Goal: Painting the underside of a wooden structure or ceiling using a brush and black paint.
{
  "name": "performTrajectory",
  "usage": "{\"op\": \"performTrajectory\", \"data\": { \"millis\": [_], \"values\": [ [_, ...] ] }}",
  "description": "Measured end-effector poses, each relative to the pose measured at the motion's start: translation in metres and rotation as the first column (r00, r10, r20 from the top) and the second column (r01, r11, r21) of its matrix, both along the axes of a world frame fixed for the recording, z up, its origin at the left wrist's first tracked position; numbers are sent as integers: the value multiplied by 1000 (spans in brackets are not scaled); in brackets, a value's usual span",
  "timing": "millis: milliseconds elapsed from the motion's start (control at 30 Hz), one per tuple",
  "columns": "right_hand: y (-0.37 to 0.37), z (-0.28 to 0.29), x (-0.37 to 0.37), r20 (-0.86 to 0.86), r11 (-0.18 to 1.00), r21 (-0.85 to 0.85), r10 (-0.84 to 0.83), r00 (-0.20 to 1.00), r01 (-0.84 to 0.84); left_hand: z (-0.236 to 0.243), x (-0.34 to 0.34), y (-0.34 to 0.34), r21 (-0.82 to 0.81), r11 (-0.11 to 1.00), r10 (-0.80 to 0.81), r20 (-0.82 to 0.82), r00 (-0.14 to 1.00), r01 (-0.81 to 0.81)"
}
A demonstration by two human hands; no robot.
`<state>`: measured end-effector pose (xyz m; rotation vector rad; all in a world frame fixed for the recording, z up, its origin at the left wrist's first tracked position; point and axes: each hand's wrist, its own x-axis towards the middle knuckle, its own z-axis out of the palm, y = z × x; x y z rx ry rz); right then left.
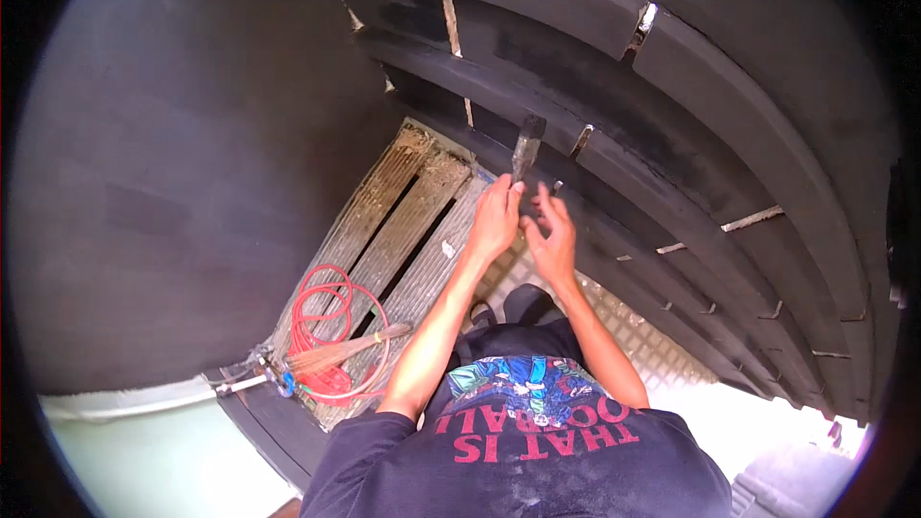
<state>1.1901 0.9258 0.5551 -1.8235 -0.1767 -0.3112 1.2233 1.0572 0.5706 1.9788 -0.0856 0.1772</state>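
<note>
My left hand point(496, 218) is closed around the lower end of a flat paintbrush point(527, 146). The brush points up and away, its dark end close to the curved dark slats point(652, 144) in front of me. Whether its tip touches a slat, I cannot tell. Just beside it on the right is my right hand point(554, 242), fingers partly bent and apart, with nothing visible in them. Light-coloured gaps and joints show between lengths of the slats.
On the left, a wooden slatted platform point(369, 216) bears a coiled red hose point(312, 312) and a straw hand broom point(345, 350). A dark smooth wall point(201, 163) rises beyond it. Patterned light flooring point(619, 317) lies beneath me.
</note>
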Motion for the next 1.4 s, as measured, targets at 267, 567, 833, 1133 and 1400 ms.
{"op": "performTrajectory", "data": {
  "millis": [267, 567, 833, 1133, 1400],
  "values": [
    [-37, 15, 83, 180, 920, -323, -171, 969, 223, 54, 65, 53, 315, 946, -102, 76, 992, 73],
    [-23, 22, 97, 111, 913, -310, -242, 964, 265, 82, 106, 67, 393, 897, -231, 22, 973, 204],
    [-13, 8, 92, 39, 889, -302, -351, 936, 345, 88, 130, 84, 407, 856, -328, -52, 943, 320],
    [5, 1, 93, 40, 844, -287, -463, 886, 454, 86, 162, 81, 423, 808, -439, -34, 898, 411],
    [9, 2, 98, 67, 792, -305, -536, 842, 529, 88, 194, 109, 484, 845, -321, 115, 940, 229]
  ]
}}
